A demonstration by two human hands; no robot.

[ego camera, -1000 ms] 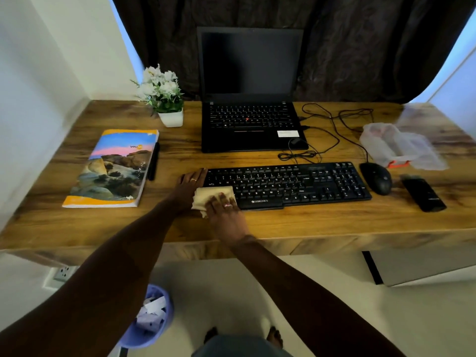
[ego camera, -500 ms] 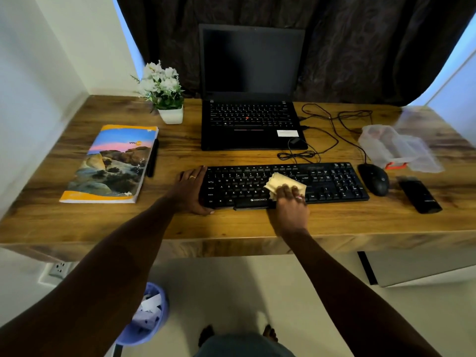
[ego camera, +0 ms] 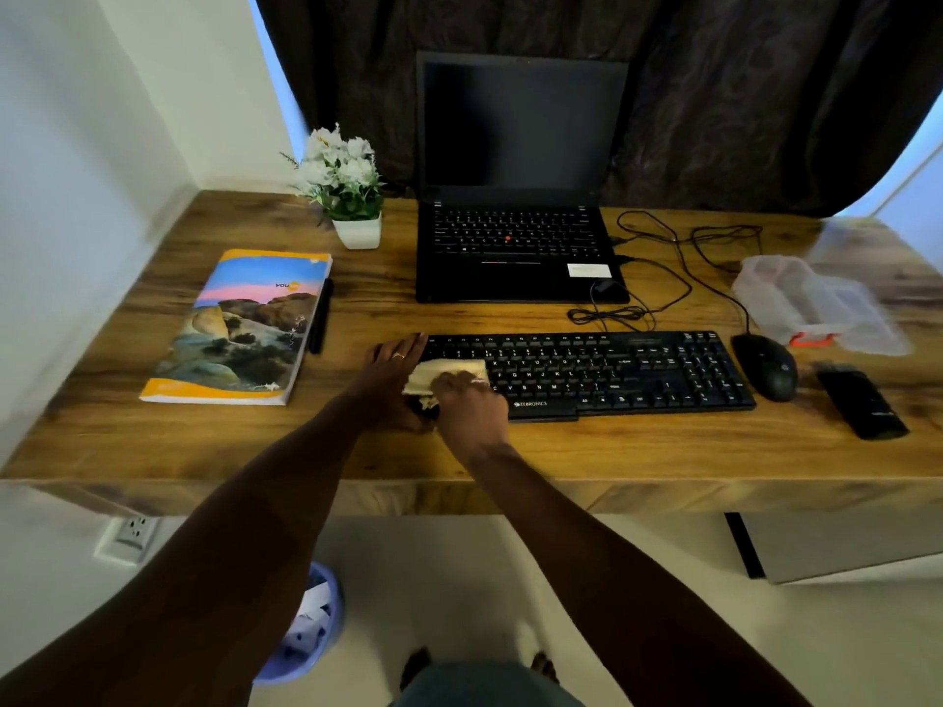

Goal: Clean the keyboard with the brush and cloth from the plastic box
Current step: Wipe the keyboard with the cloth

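Note:
A black keyboard (ego camera: 612, 372) lies across the wooden desk (ego camera: 612, 451) in front of me. My right hand (ego camera: 469, 408) presses a pale yellow cloth (ego camera: 446, 372) onto the keyboard's left end. My left hand (ego camera: 393, 367) lies flat against the keyboard's left edge, fingers together, a ring on one finger. The clear plastic box (ego camera: 806, 303) sits open at the right, with a small orange piece at its front. No brush is visible.
An open black laptop (ego camera: 520, 196) stands behind the keyboard, with cables (ego camera: 663, 278) to its right. A mouse (ego camera: 768, 367) and a black phone-like device (ego camera: 862, 403) lie right of the keyboard. A book (ego camera: 240, 326), pen (ego camera: 321, 316) and potted flowers (ego camera: 347, 186) sit at left.
My right hand slid the cloth from the keyboard's left end to its middle and back to the left end. My left hand stayed at the left edge.

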